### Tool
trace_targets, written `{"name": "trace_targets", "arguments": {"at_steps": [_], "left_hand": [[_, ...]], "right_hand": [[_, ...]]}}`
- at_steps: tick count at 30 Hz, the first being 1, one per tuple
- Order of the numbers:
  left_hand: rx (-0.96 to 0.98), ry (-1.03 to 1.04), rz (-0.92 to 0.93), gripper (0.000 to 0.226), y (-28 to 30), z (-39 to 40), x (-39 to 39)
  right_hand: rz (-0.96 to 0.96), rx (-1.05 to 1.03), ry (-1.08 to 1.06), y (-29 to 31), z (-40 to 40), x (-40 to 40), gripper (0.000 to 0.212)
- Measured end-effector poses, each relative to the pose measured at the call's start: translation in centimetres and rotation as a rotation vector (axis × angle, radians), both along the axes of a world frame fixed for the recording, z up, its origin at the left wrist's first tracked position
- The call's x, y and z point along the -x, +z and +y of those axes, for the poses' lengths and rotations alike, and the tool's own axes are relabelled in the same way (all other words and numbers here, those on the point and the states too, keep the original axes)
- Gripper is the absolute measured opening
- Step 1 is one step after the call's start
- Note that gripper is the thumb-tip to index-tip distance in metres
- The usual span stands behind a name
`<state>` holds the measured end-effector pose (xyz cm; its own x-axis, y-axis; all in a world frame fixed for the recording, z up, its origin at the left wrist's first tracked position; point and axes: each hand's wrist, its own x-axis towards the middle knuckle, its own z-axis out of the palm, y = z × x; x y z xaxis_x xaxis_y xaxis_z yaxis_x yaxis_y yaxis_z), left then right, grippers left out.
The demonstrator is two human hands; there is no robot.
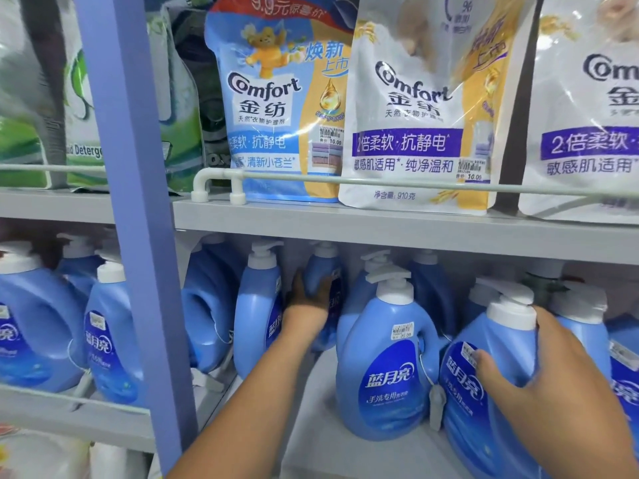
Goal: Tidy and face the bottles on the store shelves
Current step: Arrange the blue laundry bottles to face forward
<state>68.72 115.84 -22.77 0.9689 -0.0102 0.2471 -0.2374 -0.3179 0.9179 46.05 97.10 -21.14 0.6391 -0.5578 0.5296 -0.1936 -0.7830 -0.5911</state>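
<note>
While the left hand (307, 295) reaches deep into the lower shelf (345, 426), fingers grasping a rear blue bottle (323, 271), the right hand (539, 371) grips a front bottle (484, 392).

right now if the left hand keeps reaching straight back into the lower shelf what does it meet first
The left hand already has its fingers on a dark blue bottle at the back of the row; pushing on would press into that bottle. What lies behind it is hidden.
</note>
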Motion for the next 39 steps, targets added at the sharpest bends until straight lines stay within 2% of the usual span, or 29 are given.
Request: {"name": "trace_targets", "arguments": {"at_steps": [4,6,9,13,15,17,18,19,21,22,23,26,30,31,34,37,39], "left_hand": [[-0.005,-0.025,0.053,0.048,-1.0,-0.3,-0.5],[0.007,-0.104,0.075,0.039,-1.3,-1.2,0.2],[0.061,-0.201,0.079,0.042,-1.5,-2.2,0.5],[-0.02,-0.273,0.076,0.044,-1.1,-1.3,1.2],[0.05,-0.137,-0.186,0.034,-1.4,0.4,2.7],[0.139,0.219,-0.537,0.018,-1.7,3.2,4.8],[0.107,0.394,-0.631,0.017,-1.8,4.5,5.4],[0.051,0.511,-0.636,0.031,-1.8,5.7,5.5],[-0.013,0.508,-0.349,0.072,-2.0,7.1,4.6],[-0.02,0.463,-0.189,0.082,-2.1,7.2,4.1],[-0.024,0.422,-0.114,0.08,-2.3,7.2,3.8],[0.045,0.327,-0.126,0.048,-2.6,7.4,3.5],[0.116,0.042,-0.059,0.036,-2.6,6.7,1.7],[0.1,0.038,-0.068,0.038,-3.0,6.2,0.8],[0.07,0.121,-0.093,0.064,-4.7,4.7,-3.0],[-0.099,0.157,-0.096,0.073,-7.8,3.9,-6.9],[-0.138,0.159,-0.085,0.099,-7.6,2.9,-5.9]], "right_hand": [[-0.014,0.007,0.009,0.0,0.0,0.0,0.053],[-0.016,0.003,0.015,-0.1,0.0,-0.1,0.051],[-0.029,0.006,0.015,-0.3,-0.1,-0.2,0.056],[-0.017,-0.008,0.039,-0.4,-0.5,-0.2,0.062],[-0.023,-0.002,0.049,-0.4,-0.7,-0.3,0.064],[-0.052,0.004,0.052,-0.6,-0.9,-0.4,0.064],[-0.065,0.008,0.052,-0.7,-0.9,-0.4,0.063],[-0.074,0.014,0.056,-0.9,-1.0,-0.5,0.062],[-0.085,0.028,0.077,-1.0,-1.1,-0.5,0.059],[-0.102,0.028,0.078,-1.0,-1.1,-0.5,0.057],[-0.121,0.028,0.077,-1.0,-1.1,-0.5,0.055],[-0.14,0.047,0.078,-1.0,-1.0,-0.6,0.063],[-0.141,0.107,0.079,-1.2,-1.2,-0.7,0.055],[-0.14,0.121,0.078,-1.1,-1.1,-0.6,0.055],[-0.152,0.118,0.09,-0.5,-0.8,-0.2,0.06],[-0.16,0.149,0.089,-0.2,-0.9,0.0,0.055],[-0.181,0.169,0.092,0.0,-0.8,-0.1,0.05]]}}
